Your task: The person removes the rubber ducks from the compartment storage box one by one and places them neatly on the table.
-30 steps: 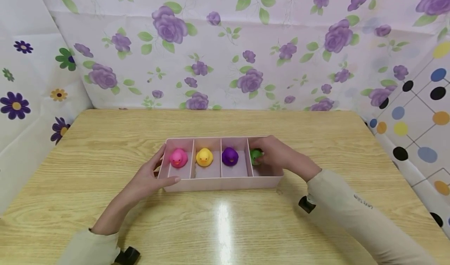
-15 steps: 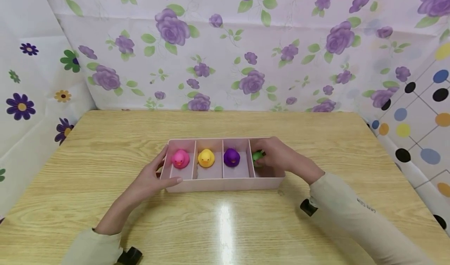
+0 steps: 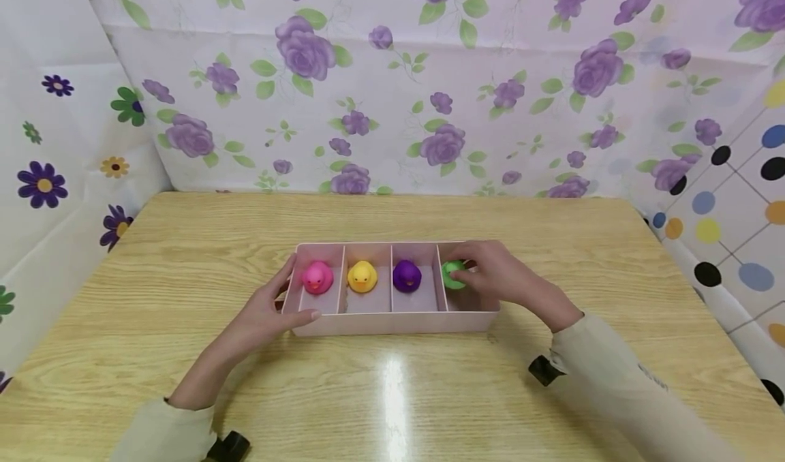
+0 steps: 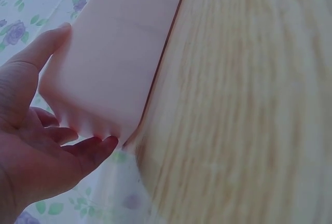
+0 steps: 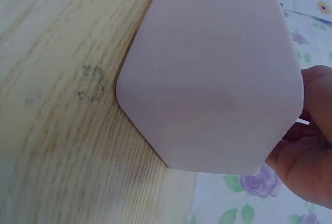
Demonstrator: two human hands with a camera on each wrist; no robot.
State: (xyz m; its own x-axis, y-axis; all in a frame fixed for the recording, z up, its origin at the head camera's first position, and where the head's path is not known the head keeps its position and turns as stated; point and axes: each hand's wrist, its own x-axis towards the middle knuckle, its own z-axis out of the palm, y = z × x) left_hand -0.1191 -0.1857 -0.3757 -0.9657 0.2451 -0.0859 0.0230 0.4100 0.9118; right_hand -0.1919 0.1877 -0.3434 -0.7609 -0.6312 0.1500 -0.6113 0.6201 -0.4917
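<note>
A pale pink box (image 3: 392, 323) with a row of compartments stands on the table. My left hand (image 3: 265, 312) holds its left end, thumb along the front wall and fingers against the end wall; the left wrist view shows those fingertips (image 4: 110, 142) on the pink side. A pink rubber duck (image 3: 317, 277), a yellow rubber duck (image 3: 362, 277) and a purple rubber duck (image 3: 407, 276) sit in separate compartments. In the rightmost one, my right hand (image 3: 499, 271) pinches a green rubber duck (image 3: 452, 274) between thumb and fingers. In the right wrist view the box wall hides the fingertips.
The wood-grain table (image 3: 245, 223) extends around the box on all sides. Behind it hangs a purple-flowered cloth (image 3: 392, 94), with patterned cloths at the left and right. Black wrist cameras (image 3: 229, 446) sit under both beige sleeves.
My right hand has lifted and drawn back slightly, and more of the green duck shows. The left hand keeps its hold on the box. The whole head view has shifted a little.
</note>
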